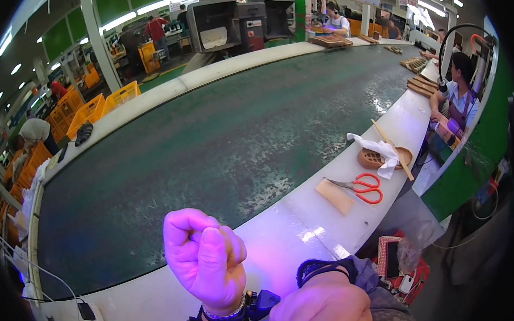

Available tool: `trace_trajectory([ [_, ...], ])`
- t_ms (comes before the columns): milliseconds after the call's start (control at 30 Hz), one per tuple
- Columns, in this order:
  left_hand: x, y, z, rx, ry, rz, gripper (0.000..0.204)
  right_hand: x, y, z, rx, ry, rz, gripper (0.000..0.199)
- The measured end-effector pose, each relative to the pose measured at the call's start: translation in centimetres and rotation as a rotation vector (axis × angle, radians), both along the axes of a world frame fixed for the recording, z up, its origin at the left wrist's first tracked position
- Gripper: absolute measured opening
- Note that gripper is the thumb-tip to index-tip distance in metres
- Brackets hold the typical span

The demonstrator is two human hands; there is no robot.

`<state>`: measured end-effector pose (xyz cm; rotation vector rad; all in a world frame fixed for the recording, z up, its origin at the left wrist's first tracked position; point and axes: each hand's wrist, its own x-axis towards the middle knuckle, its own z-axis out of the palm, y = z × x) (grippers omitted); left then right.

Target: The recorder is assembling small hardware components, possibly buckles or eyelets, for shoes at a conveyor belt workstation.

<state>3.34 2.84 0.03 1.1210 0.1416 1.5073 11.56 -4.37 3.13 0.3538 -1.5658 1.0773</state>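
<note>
My left hand is raised over the near edge of the conveyor belt, its fingers curled into a loose fist with the thumb against them. Nothing shows in that fist. A bracelet and a black strapped device sit on the left wrist. Beside that device, at the lower edge, is my right hand, bent inward with its back up; its fingers are hidden. Red-handled scissors lie on the white ledge to the right, next to a tan flat piece.
Beyond the scissors are a brown oval container, a white cloth and a wooden stick. A co-worker sits at the right behind a green panel. Yellow crates stand at the far left.
</note>
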Motion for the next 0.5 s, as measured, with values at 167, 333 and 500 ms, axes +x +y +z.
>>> trace_trajectory([
  [167, 0.1, -0.2, 0.0, 0.010, 0.003, -0.010, 0.016, 0.3, -0.2, -0.3, -0.010, -0.005, 0.017, 0.021],
  [333, 0.2, -0.2, -0.2, -0.012, -0.006, -0.008, 0.017, 0.7, 0.6, 0.5, -0.040, 0.002, 0.022, 0.020],
  [500, 0.4, -0.2, 0.0, -0.015, 0.003, -0.005, 0.019, 0.1, -0.4, -1.0, -0.050, -0.011, 0.013, 0.019],
])
